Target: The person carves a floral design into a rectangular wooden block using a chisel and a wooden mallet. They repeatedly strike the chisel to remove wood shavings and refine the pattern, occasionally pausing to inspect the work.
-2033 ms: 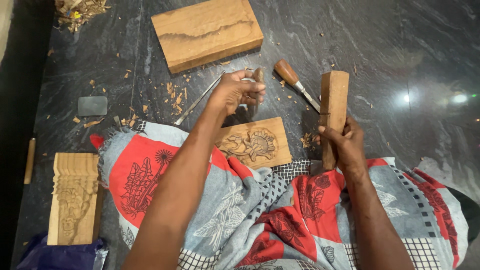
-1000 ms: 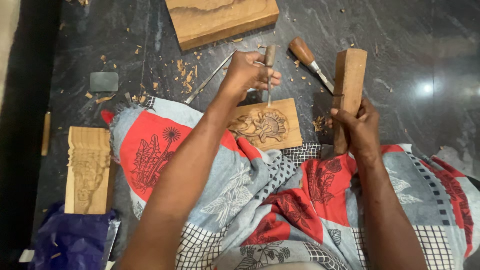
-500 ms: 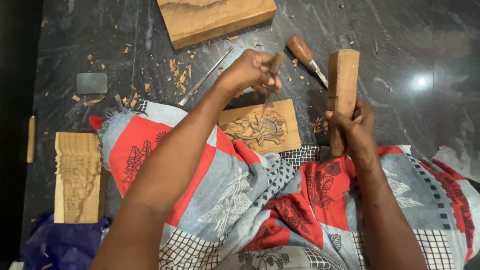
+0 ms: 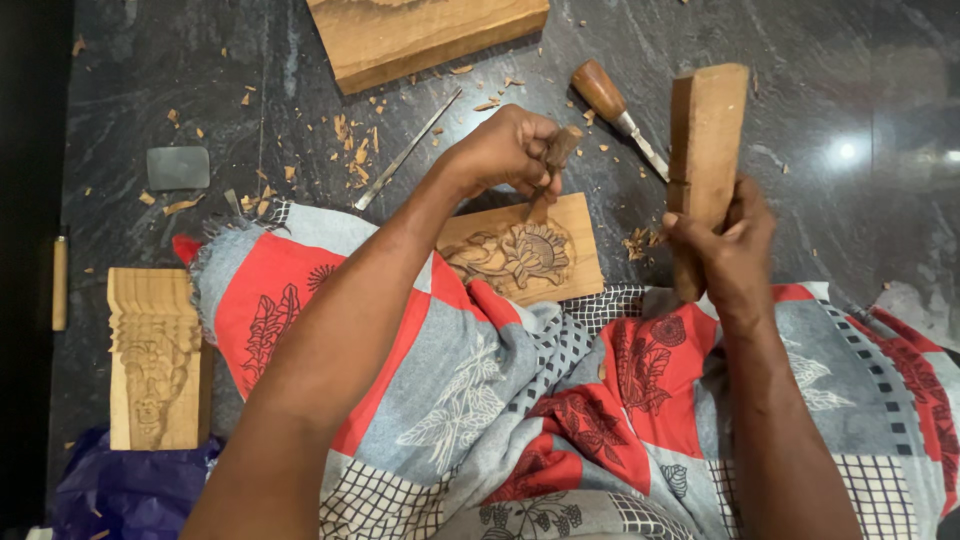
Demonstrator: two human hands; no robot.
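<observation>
My left hand (image 4: 500,152) is closed around one small wooden-handled chisel (image 4: 553,160), whose tip stands on the small carved wooden panel with a flower relief (image 4: 520,250); this panel lies on the floor just at the edge of my red, grey and white patterned cloth (image 4: 520,400). My right hand (image 4: 725,245) is wrapped tightly around one long rectangular wooden block (image 4: 705,150), held upright beside the panel and apart from it. I count three other pieces of wood: one large plain wooden board (image 4: 425,35) at the top, one tall carved wooden piece (image 4: 155,355) on the left, and a thin stick (image 4: 60,283) near the left edge. Two more tools lie on the dark stone floor (image 4: 850,80): one brown-handled chisel (image 4: 618,100) between my hands, and one thin metal rod (image 4: 405,150) beside my left wrist. One grey flat stone (image 4: 178,167) lies on the left, with many wood chips (image 4: 350,150) around. A purple plastic bag (image 4: 125,490) is at the bottom left corner.
</observation>
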